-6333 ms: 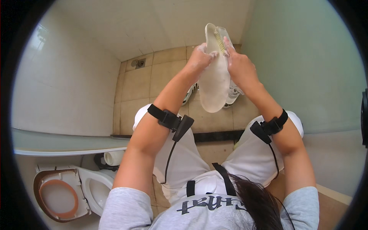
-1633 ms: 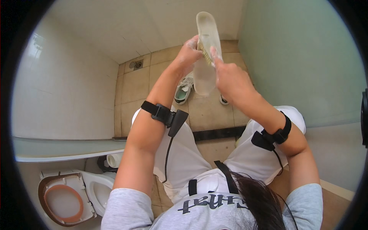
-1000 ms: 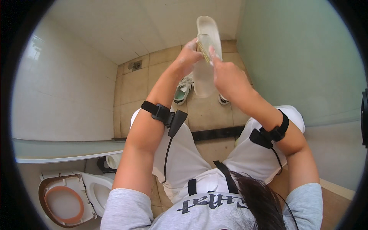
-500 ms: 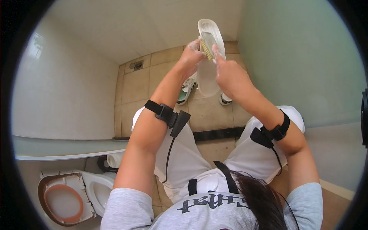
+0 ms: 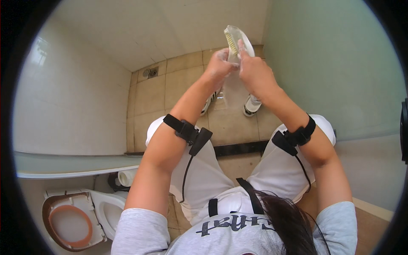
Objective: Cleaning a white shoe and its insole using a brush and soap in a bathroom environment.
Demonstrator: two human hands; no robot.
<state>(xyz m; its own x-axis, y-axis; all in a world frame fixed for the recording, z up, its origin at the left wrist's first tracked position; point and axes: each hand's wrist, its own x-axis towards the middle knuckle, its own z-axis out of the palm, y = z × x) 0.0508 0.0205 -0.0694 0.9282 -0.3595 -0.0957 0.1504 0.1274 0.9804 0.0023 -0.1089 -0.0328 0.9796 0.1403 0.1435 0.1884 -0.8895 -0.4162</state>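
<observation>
Ahead of me, above the floor, is a long white insole point(image 5: 248, 46) with a raised rim at its far end. My left hand point(image 5: 221, 66) is closed on its left edge, with white suds on the fingers. My right hand point(image 5: 257, 74) grips a scrub brush point(image 5: 232, 41) with pale yellow bristles and a whitish, see-through back. One finger stretches along the brush's back. The brush lies at the insole's far end, bristles toward the left. The insole's near part is partly hidden behind my hands.
Below the hands, white sneakers point(image 5: 250, 107) with dark stripes rest on the beige tiles point(image 5: 187, 93). A floor drain point(image 5: 151, 72) lies at the far left. A frosted panel point(image 5: 335, 72) rises on the right. At the lower left is a toilet point(image 5: 104, 212) with its lid raised.
The brush has moved outward to the insole's far end. The insole has tilted and come slightly nearer and to the right. My left hand has shifted a little right.
</observation>
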